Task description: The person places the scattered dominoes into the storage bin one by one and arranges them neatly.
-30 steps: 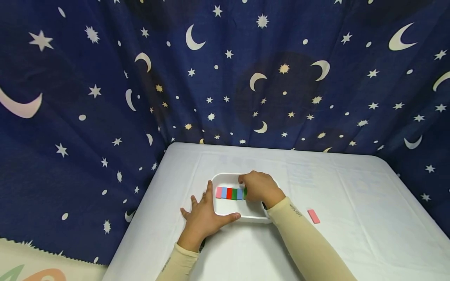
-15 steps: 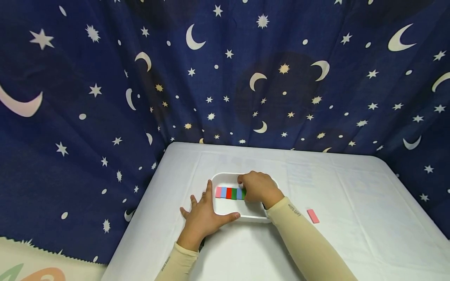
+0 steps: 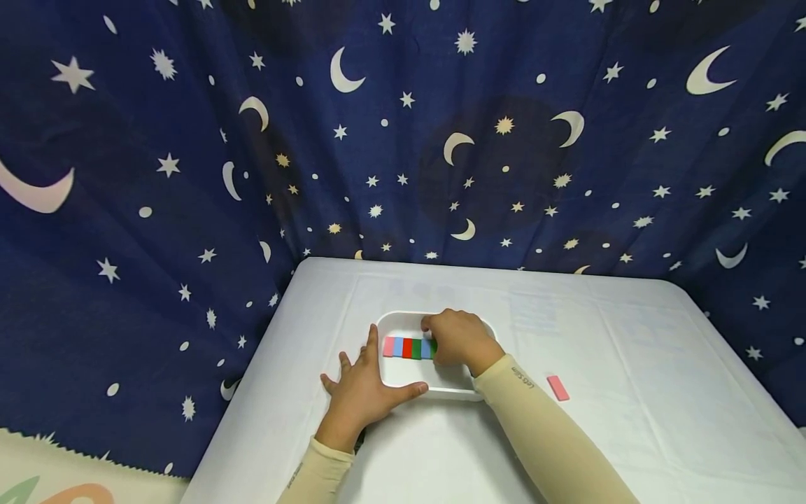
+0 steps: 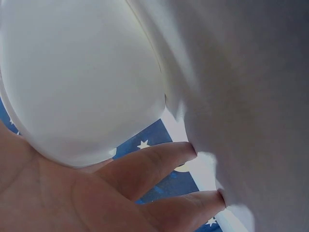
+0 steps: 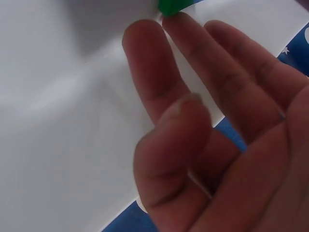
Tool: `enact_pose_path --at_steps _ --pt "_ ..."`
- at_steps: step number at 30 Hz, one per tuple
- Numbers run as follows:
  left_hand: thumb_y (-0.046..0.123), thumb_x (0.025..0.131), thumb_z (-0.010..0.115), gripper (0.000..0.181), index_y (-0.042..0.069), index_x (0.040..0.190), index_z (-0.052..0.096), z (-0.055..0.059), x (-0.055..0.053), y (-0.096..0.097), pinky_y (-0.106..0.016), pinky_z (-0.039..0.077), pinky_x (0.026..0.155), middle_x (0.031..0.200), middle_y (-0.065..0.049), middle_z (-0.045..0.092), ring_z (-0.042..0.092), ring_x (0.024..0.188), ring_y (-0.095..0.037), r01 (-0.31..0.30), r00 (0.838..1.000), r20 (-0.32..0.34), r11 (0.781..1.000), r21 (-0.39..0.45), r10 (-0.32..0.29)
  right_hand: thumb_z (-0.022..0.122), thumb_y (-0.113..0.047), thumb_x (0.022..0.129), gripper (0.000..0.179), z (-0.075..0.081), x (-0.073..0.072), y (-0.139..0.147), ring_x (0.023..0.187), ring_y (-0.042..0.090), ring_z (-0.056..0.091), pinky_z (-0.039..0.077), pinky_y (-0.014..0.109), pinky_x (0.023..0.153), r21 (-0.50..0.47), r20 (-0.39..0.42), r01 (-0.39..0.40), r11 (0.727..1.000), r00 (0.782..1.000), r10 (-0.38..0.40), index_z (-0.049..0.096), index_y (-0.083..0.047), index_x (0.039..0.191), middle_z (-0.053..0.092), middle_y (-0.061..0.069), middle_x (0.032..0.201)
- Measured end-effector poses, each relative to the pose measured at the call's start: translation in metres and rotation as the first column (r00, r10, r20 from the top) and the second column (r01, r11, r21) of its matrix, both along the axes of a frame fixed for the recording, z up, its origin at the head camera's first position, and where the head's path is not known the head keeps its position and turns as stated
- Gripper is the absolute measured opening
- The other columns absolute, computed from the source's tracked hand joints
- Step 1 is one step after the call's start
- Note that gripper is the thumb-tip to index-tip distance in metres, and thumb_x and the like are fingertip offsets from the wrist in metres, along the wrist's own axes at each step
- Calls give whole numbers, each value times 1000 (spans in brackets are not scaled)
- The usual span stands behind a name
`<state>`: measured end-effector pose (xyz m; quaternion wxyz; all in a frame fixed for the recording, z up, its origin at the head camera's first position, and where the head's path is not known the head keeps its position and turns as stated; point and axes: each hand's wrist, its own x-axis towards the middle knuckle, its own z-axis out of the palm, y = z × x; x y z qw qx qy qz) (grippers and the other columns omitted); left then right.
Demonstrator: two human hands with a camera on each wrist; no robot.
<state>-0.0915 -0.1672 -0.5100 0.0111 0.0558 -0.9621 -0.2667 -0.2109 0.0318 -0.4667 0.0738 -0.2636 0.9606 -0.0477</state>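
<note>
In the head view a white tray (image 3: 403,322) stands on the table, with a row of coloured tiles (image 3: 407,348) in pink, blue, red and green lying flat inside. My left hand (image 3: 360,395) is spread at the tray's left front corner, fingers along the left wall and thumb by the front rim. Its palm meets the tray wall in the left wrist view. My right hand (image 3: 462,341) reaches inside the tray at the row's right end. There, its fingertips touch a green tile (image 5: 171,6), seen in the right wrist view; the hand partly hides this tile from the head camera.
A single pink tile (image 3: 557,388) lies on the white-covered table (image 3: 604,336), right of the tray and beside the right sleeve. Behind the table hangs a dark blue curtain (image 3: 403,161) with moons and stars.
My right hand has shifted slightly left, and the green tile at the row's right end has closed up against the blue one beside it. The left hand keeps its place at the tray.
</note>
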Motion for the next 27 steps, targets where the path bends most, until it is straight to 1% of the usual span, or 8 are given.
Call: enact_pose_path --at_steps 2,5,9,13,15,19,22,27 --pt "106 55 59 149 31 172 3 1 0 0 -93 8 100 165 -8 43 26 149 -62 -3 1000 3 1000 -5 3 91 -18 65 61 -1 0 -1 74 18 58 52 42 71 -8 -8 -8 1000 1000 7 76 -23 124 66 -12 87" --pt "105 56 61 148 31 172 4 0 1 0 -93 8 100 164 -9 43 26 148 -62 -5 1000 2 1000 -4 5 92 -22 64 63 -1 2 -2 75 17 58 53 42 71 -17 -18 -18 1000 1000 18 76 -22 125 68 -11 90" --pt "103 58 63 147 30 172 5 -1 1 1 -94 7 100 164 -10 43 25 148 -63 4 1000 -1 1000 2 -4 95 -30 66 64 2 5 -3 74 17 58 52 42 72 -24 -16 -3 1000 1000 2 75 -22 127 69 -11 91" --pt "104 57 62 148 30 172 4 0 1 1 -94 7 100 165 -11 43 24 148 -63 8 1000 3 1000 3 -8 94 -39 69 65 4 8 -2 79 16 60 53 43 73 -35 -10 2 999 1000 -2 74 -22 129 71 -11 95" --pt "104 57 61 148 30 172 3 1 2 1 -94 7 100 165 -11 43 25 148 -63 9 1000 4 1000 2 -9 93 -42 70 65 6 11 -1 84 16 63 54 45 76 -32 -21 -13 999 1000 12 74 -23 130 74 -11 101" --pt "104 57 62 148 29 172 4 3 2 1 -94 7 100 164 -11 43 25 148 -63 9 1000 4 1000 2 -9 89 -49 73 65 9 15 0 93 19 67 54 48 80 -8 -68 -56 998 996 56 73 -25 132 76 -10 111" --pt "103 58 63 148 28 172 5 3 3 1 -94 7 99 164 -11 43 24 148 -63 14 1000 5 1000 7 -14 86 -53 74 66 13 20 2 94 22 66 52 48 79 15 -98 -80 997 992 81 73 -27 133 75 -11 115" --pt "105 57 60 149 29 172 5 1 3 1 -94 6 99 165 -9 43 24 149 -63 14 1000 2 1000 7 -14 83 -65 76 74 23 33 6 100 24 63 50 51 82 23 -115 -109 994 987 111 70 -28 139 73 -10 125"
